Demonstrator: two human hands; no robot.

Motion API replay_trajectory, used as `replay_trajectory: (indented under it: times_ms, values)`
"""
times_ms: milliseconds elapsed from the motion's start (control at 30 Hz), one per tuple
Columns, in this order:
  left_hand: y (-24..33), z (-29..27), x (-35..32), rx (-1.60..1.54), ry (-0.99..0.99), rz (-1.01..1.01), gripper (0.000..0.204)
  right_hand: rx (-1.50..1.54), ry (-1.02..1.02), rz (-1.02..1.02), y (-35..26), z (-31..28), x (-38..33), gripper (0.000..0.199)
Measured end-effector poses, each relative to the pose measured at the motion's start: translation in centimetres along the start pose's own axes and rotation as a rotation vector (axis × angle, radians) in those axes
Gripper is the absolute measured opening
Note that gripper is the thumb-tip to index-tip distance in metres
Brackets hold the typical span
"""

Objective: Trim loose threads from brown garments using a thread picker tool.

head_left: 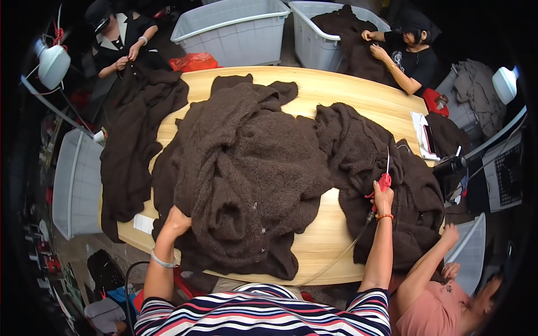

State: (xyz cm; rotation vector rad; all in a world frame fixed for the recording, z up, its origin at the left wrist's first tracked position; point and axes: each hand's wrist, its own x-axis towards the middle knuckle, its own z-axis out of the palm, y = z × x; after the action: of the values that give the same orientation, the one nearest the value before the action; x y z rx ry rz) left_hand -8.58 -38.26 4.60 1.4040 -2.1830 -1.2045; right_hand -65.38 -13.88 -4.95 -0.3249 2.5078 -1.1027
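A large dark brown knitted garment (269, 151) lies bunched across the middle of the wooden table, with a few small shiny buttons down its near part. At its left edge my left hand (178, 220) grips the knit; the fingertips are hidden in the folds. My right hand (383, 200) is closed round a red air blow gun (385, 182). Its long thin nozzle points away from me, over a second brown knit pile (358, 140) on the right. A thin hose (336, 259) runs from the gun back toward the near table edge.
Pale wood table (319, 255) shows between the piles. Across it, one person (126, 39) handles brown knit at far left, another (412, 53) at far right. A third person (434, 297) sits close on my right. Grey bins (232, 36) and lamps (54, 66) surround us.
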Motion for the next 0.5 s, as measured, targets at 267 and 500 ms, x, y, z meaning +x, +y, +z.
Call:
replay_trajectory:
  times_ms: [267, 500]
  values:
    - [9.8, -4.8, -4.8, 0.089, 0.339, 0.041, 0.089, 0.45, -0.184, -0.375, -15.4, -4.7, -5.6, 0.024]
    - [12.9, -14.3, -13.3, -0.424, 0.196, 0.387, 0.076, 0.393, -0.824, -0.889, -33.2, -2.0, -22.9, 0.023]
